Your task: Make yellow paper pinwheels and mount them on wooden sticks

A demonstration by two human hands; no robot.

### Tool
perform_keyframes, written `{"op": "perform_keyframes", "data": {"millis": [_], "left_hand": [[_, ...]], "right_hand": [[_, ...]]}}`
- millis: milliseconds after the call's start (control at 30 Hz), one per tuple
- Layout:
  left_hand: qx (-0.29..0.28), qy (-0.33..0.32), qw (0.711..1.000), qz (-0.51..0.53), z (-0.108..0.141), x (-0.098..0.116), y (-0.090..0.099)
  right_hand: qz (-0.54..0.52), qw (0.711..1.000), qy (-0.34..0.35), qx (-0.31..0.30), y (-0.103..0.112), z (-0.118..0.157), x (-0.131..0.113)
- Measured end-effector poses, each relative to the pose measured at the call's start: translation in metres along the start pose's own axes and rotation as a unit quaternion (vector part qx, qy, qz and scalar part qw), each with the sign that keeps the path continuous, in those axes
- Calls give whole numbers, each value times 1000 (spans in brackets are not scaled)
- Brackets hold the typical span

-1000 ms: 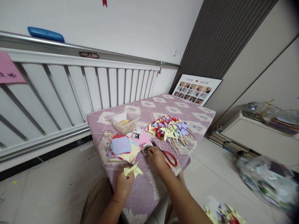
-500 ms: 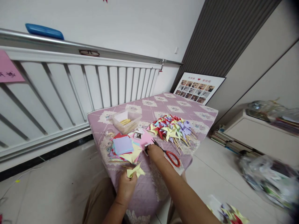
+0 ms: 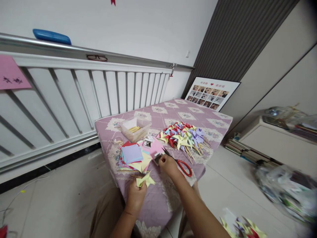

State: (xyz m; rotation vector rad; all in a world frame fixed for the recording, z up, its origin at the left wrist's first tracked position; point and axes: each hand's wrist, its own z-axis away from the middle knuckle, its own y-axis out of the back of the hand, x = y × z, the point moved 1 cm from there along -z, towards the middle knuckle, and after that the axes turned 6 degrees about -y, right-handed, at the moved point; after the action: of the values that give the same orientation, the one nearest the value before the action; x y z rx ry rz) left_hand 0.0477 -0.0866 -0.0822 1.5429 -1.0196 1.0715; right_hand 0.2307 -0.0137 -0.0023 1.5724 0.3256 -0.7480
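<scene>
My left hand (image 3: 135, 194) is closed around a pale yellow paper pinwheel (image 3: 146, 180), whose thin stick pokes out to the left. My right hand (image 3: 168, 166) hovers over the table with its fingers curled into a pinch beside a small dark item (image 3: 157, 158); whatever sits between the fingertips is too small to make out. Just right of it lie scissors (image 3: 183, 167) with red handles. A stack of coloured paper squares (image 3: 131, 154) is beyond my left hand, with a cut yellow sheet (image 3: 140, 164) on it. Finished pinwheels (image 3: 182, 140) on sticks form a heap behind the scissors.
A clear plastic box (image 3: 138, 135) holds wooden sticks. In front of it stands a small round container (image 3: 118, 141). Pink paper (image 3: 156, 145) lies mid-table. The tablecloth (image 3: 148, 205) hangs over the near edge. More pinwheels (image 3: 244, 228) are low at the right.
My right hand has drawn back slightly to the right, uncovering more of the small dark item. The left hand still holds the pinwheel. The view has shifted a little.
</scene>
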Motion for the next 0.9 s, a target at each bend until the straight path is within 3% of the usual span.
{"op": "perform_keyframes", "data": {"millis": [167, 500, 900], "left_hand": [[1, 17, 1000, -7, -1, 1, 0], [-23, 23, 999, -16, -5, 18, 8], [-35, 110, 993, -1, -5, 20, 18]], "right_hand": [[-183, 982, -36, 12, -9, 40, 22], [-427, 894, -139, 1, -42, 110, 32], [-483, 862, -144, -58, -21, 140, 31]]}}
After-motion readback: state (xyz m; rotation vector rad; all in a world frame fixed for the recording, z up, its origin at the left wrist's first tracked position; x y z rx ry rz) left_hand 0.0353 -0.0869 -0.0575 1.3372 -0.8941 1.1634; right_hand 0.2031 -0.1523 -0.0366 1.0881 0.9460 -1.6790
